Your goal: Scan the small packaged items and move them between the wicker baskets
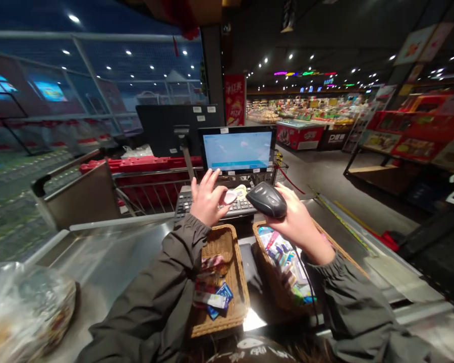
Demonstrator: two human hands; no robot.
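My left hand (208, 199) is over the left part of the black keyboard (243, 205). Its outer fingers stretch out toward the screen. Between its thumb and forefinger is a small white oval object (230, 196), too small to name. A pale yellowish piece (241, 190) lies just right of it; whether the two are joined I cannot tell. My right hand (297, 219) is wrapped round a black handheld barcode scanner (267, 199), its head pointing left toward the white object. The scanner's cable (307, 275) hangs below my wrist.
Behind the keyboard stands a lit monitor (238, 148), with a second dark screen (166, 131) to its left. Two wicker baskets, left (242, 302) and right (258, 236), hold small packets. A plastic-wrapped item (34, 307) sits on the metal counter (109, 257). Shopping carts (147, 194) stand beyond.
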